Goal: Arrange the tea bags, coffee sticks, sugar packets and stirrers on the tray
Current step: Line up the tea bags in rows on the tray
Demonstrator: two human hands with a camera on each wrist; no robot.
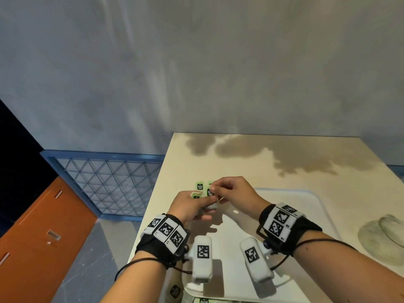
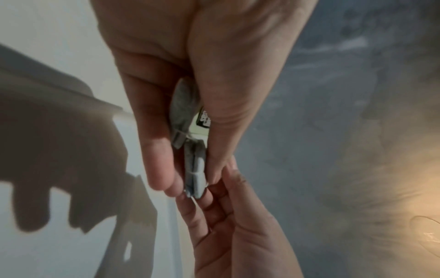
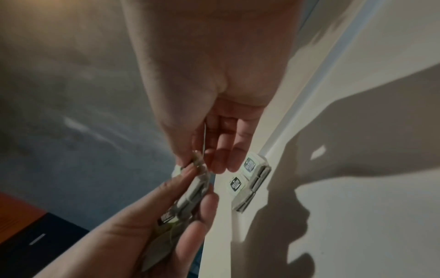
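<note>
My left hand (image 1: 207, 203) grips a small bundle of grey tea bags (image 1: 211, 207) between thumb and fingers; in the left wrist view the bundle (image 2: 194, 165) shows a green tag (image 2: 202, 122). My right hand (image 1: 215, 190) meets it from the right and pinches the top of one tea bag (image 3: 197, 161) out of that bundle (image 3: 190, 197). Just beyond both hands, tea bags with green tags (image 1: 200, 186) (image 3: 252, 180) lie side by side on the pale surface. The white tray (image 1: 284, 190) spreads under and right of my hands. I cannot tell whether the lying bags are inside its rim.
A clear, crumpled plastic item (image 1: 384, 237) sits at the right of the tray. More tagged packets (image 1: 204, 300) show at the bottom edge. The cream table (image 1: 240, 162) ends at the left, where a blue mesh panel (image 1: 105, 182) and an orange surface (image 1: 43, 237) lie below.
</note>
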